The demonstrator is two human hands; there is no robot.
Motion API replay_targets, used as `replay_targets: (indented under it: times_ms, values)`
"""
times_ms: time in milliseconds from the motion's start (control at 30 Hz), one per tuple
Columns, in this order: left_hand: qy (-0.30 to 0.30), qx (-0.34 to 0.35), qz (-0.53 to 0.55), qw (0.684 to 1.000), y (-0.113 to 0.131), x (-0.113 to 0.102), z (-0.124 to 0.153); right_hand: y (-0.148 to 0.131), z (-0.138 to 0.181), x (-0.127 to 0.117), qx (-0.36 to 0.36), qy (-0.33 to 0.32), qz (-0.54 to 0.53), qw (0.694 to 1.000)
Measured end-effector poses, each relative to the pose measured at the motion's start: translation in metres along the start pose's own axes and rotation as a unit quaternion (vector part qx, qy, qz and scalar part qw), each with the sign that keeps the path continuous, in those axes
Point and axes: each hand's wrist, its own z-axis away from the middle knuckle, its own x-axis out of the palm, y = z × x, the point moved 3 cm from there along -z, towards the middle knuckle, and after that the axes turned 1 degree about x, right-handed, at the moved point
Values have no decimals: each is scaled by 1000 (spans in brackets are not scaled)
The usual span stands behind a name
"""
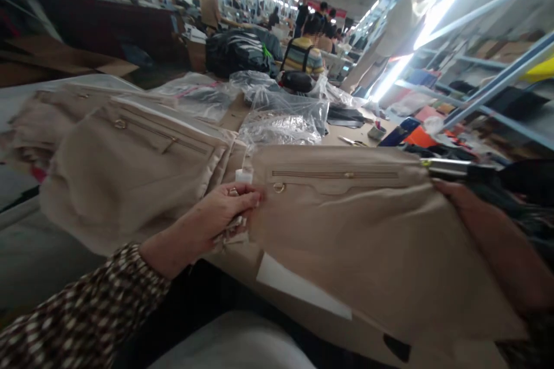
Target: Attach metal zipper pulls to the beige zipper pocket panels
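Observation:
A beige bag panel (pixel 346 230) with a long zipper and a metal D-ring is spread out in front of me. My left hand (pixel 227 210) is closed, pinching the panel's left edge between thumb and fingers; white tag-like scraps show beside and under the fingers. At the panel's upper right edge, my right hand (pixel 480 225) grips the material, its fingertips blurred and partly hidden. Under the panel's lower side a white strip (pixel 303 288) sticks out. To the left lies a pile of similar beige zippered pieces (pixel 130 167).
Clear plastic bags (pixel 283 115) lie beyond the panel. Scissors (pixel 352 141) and a small container (pixel 377 131) rest on the table at the back right. Shelving (pixel 497 109) with mixed materials runs along the right. Several people work farther back, near a black bundle (pixel 236 52).

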Motion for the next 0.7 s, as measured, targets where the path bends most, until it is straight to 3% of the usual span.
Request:
replay_targets:
  times_ms: [133, 233, 333, 500, 600, 700]
  values:
    - [22, 10, -16, 1000, -1, -13, 1, 52, 14, 70, 161, -105, -186, 964]
    - [-6, -13, -34, 999, -14, 0, -4, 73, 19, 86, 179, -112, -205, 956]
    - [-73, -47, -14, 996, -26, 32, -10, 53, 26, 86, 115, -130, -255, 951]
    - [-131, -80, 43, 987, -36, 80, -18, -15, 47, 117, 30, -268, -287, 919]
    - [-145, -67, 59, 985, -41, 93, -24, -33, 51, 147, -8, -312, -246, 918]
    - [-156, -63, 61, 984, -46, 94, -29, -32, 47, 165, -17, -321, -234, 917]
